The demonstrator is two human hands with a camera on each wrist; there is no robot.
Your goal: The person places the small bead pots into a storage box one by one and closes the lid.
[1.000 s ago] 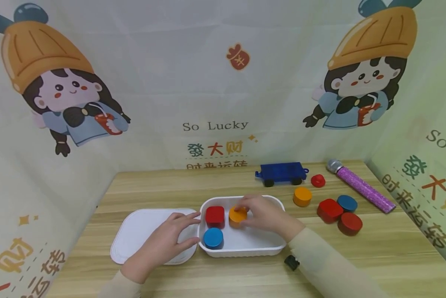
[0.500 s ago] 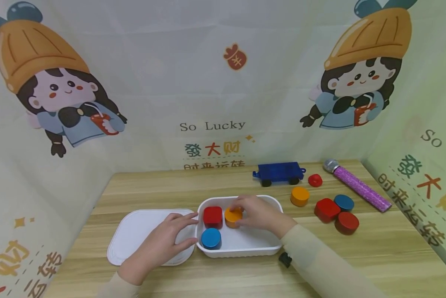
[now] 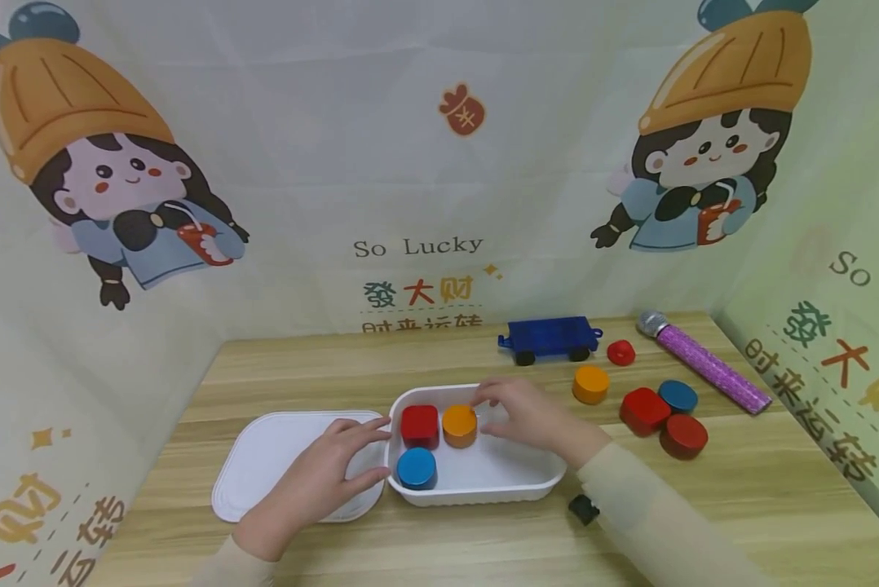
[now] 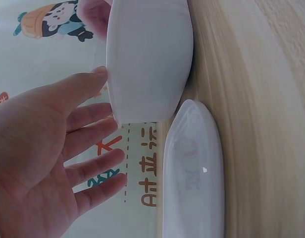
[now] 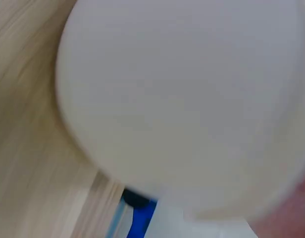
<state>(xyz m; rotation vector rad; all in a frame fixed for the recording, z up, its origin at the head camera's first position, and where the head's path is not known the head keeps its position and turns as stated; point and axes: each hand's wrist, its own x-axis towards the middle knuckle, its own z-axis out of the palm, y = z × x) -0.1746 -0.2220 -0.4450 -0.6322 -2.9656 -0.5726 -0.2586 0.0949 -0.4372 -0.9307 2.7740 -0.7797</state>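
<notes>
A white oval container (image 3: pixel 498 491) holds a red rounded-square block (image 3: pixel 420 426), an orange round block (image 3: pixel 459 425) and a blue round block (image 3: pixel 417 469), all grouped at its left end. Over the container's right half hovers my right hand (image 3: pixel 531 420), fingers relaxed and apart from the orange block, with nothing in its grasp. My left hand (image 3: pixel 329 469) touches the container's left rim with spread fingertips. Under that hand lies a white lid (image 3: pixel 263 452). In the left wrist view, the left thumb and fingers reach to the container's end wall (image 4: pixel 147 64).
Right of the container lie an orange round block (image 3: pixel 590 385), a red square block (image 3: pixel 644 412), a blue round block (image 3: pixel 678 396) and a red round block (image 3: pixel 684 436). Behind them are a blue toy wagon (image 3: pixel 549 337), a small red piece (image 3: pixel 620 352) and a purple microphone (image 3: pixel 711 367). A black piece (image 3: pixel 583 509) lies in front.
My right hand has let go of the orange round block, leaving it in the container beside the red block, and has drawn off to the right. The left hand stays at the rim.
</notes>
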